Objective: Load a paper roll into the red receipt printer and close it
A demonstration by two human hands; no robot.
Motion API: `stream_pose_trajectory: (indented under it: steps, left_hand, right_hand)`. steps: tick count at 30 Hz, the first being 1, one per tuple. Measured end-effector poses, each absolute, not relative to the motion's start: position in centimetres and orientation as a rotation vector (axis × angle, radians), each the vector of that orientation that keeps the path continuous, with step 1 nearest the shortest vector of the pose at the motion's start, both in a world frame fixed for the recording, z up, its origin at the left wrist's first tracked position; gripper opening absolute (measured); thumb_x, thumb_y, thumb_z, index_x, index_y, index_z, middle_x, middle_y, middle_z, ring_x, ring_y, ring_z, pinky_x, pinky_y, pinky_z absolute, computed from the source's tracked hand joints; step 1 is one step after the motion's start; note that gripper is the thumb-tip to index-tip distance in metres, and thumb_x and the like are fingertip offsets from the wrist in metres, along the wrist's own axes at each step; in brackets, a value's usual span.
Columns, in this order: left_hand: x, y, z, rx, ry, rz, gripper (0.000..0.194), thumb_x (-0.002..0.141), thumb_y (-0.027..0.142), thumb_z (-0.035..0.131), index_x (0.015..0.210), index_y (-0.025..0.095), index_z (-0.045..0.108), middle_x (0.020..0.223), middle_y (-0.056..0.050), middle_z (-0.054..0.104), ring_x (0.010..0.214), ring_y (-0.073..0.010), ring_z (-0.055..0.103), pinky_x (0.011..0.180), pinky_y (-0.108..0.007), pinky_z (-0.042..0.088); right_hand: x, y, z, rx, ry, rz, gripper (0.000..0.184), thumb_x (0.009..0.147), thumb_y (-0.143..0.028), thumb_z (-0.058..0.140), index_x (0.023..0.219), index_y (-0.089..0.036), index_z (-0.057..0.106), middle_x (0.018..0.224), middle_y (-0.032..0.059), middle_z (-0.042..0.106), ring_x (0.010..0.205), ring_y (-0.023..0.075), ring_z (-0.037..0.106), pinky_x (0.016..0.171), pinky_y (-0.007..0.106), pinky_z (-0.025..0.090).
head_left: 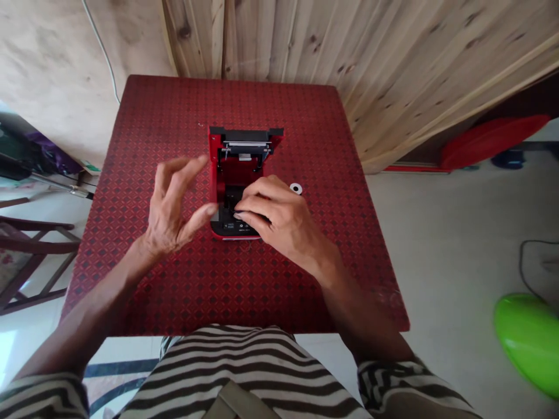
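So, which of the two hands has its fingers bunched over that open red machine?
The right hand, fingers curled together over the machine's open body; the left hand is spread open at its left side.

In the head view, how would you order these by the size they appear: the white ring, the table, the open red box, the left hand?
1. Table: clearly largest.
2. Open red box and left hand: similar, and the box is partly hidden, so I leave these two unranked.
3. White ring: smallest.
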State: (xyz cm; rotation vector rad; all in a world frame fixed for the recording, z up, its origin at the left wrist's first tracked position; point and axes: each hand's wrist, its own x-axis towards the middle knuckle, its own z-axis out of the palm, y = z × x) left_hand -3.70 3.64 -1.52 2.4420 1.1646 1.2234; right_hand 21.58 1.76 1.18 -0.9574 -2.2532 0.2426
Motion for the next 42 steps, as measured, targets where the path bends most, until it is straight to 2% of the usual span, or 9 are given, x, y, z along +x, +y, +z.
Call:
stream_pose_trajectory:
  steps: [3, 6, 12, 15, 23, 32, 36, 39, 42]
  left_hand:
    - [-2.1, 7.6, 0.2, 2.439, 1.173, 1.247, 0.074, 0.097, 0.073, 0.062, 0.158, 0.032, 0.051, 0.151, -0.014, 0.058, 0.142, -0.0353, 0.055, 0.113, -0.050, 0.057]
    - [-0.6, 10.3, 0.3, 2.371, 1.129, 1.208, 0.075, 0.099, 0.079, 0.052, 0.157, 0.030, 0.051, 0.148, -0.014, 0.062, 0.136, -0.0323, 0.061, 0.115, -0.049, 0.054]
    - [-0.7, 7.7, -0.1, 2.401, 1.010, 1.167, 0.056, 0.109, 0.062, 0.048, 0.151, 0.025, 0.057, 0.131, -0.010, 0.071, 0.119, -0.0239, 0.068, 0.107, -0.042, 0.057]
    - [-1.3, 5.3, -0.7, 2.457, 0.922, 1.111, 0.052, 0.109, 0.057, 0.052, 0.146, 0.023, 0.063, 0.135, -0.012, 0.068, 0.130, -0.0265, 0.065, 0.112, -0.045, 0.056]
    - [-2.6, 3.9, -3.2, 2.552, 0.871, 1.000, 0.065, 0.103, 0.070, 0.056, 0.152, 0.029, 0.061, 0.148, -0.015, 0.059, 0.145, -0.0362, 0.057, 0.121, -0.059, 0.049]
    - [-2.6, 3.7, -3.3, 2.576, 0.825, 0.998, 0.085, 0.089, 0.078, 0.071, 0.158, 0.032, 0.054, 0.151, -0.017, 0.055, 0.148, -0.0402, 0.054, 0.122, -0.065, 0.050]
    - [-2.8, 3.8, -3.4, 2.588, 0.846, 0.972, 0.085, 0.085, 0.076, 0.078, 0.156, 0.033, 0.056, 0.151, -0.016, 0.055, 0.147, -0.0400, 0.054, 0.120, -0.064, 0.051]
    - [-2.8, 3.8, -3.6, 2.619, 0.869, 0.965, 0.081, 0.088, 0.073, 0.076, 0.154, 0.032, 0.056, 0.150, -0.016, 0.055, 0.146, -0.0387, 0.055, 0.119, -0.061, 0.053]
    - [-2.5, 3.4, -3.7, 2.626, 0.905, 0.961, 0.081, 0.091, 0.071, 0.073, 0.158, 0.030, 0.052, 0.153, -0.017, 0.053, 0.150, -0.0396, 0.052, 0.122, -0.063, 0.050]
  right_hand:
    - [21.1, 0.7, 0.8, -0.988, -2.245, 0.106, 0.017, 0.104, -0.016, 0.066, 0.093, -0.017, 0.080, 0.094, 0.0088, 0.071, 0.089, 0.0222, 0.062, 0.080, 0.036, 0.058]
    - [20.8, -0.1, 0.9, -1.032, -2.241, 0.059, 0.014, 0.103, -0.016, 0.067, 0.096, -0.014, 0.079, 0.097, 0.0107, 0.070, 0.090, 0.0228, 0.063, 0.081, 0.037, 0.060]
    - [21.0, -1.5, 1.5, -1.035, -2.328, 0.071, 0.016, 0.106, -0.016, 0.063, 0.104, -0.011, 0.077, 0.100, 0.0123, 0.072, 0.091, 0.0235, 0.064, 0.087, 0.038, 0.061]
    - [20.9, -2.0, 1.2, -1.030, -2.322, 0.008, 0.018, 0.107, -0.013, 0.060, 0.102, -0.012, 0.078, 0.096, 0.0102, 0.073, 0.088, 0.0216, 0.063, 0.086, 0.036, 0.060]
    - [20.7, -1.9, 0.5, -1.057, -2.205, -0.067, 0.027, 0.108, -0.013, 0.058, 0.090, -0.018, 0.077, 0.090, 0.0063, 0.070, 0.088, 0.0182, 0.061, 0.081, 0.031, 0.057]
    - [20.9, -1.7, 0.5, -1.094, -2.187, 0.059, 0.020, 0.109, -0.024, 0.061, 0.099, -0.019, 0.078, 0.097, 0.0088, 0.074, 0.090, 0.0202, 0.064, 0.084, 0.036, 0.060]
    - [20.8, -1.4, 0.5, -1.097, -2.185, 0.082, 0.021, 0.109, -0.029, 0.061, 0.100, -0.019, 0.077, 0.097, 0.0089, 0.073, 0.090, 0.0213, 0.066, 0.085, 0.038, 0.061]
    - [21.0, -1.4, 0.5, -1.062, -2.129, 0.051, 0.022, 0.107, -0.035, 0.066, 0.112, -0.016, 0.076, 0.104, 0.0113, 0.074, 0.093, 0.0231, 0.067, 0.088, 0.040, 0.062]
    - [21.4, -1.8, 0.3, -1.059, -2.004, 0.069, 0.042, 0.103, -0.039, 0.072, 0.136, -0.014, 0.067, 0.123, 0.0160, 0.072, 0.109, 0.0262, 0.069, 0.100, 0.044, 0.062]
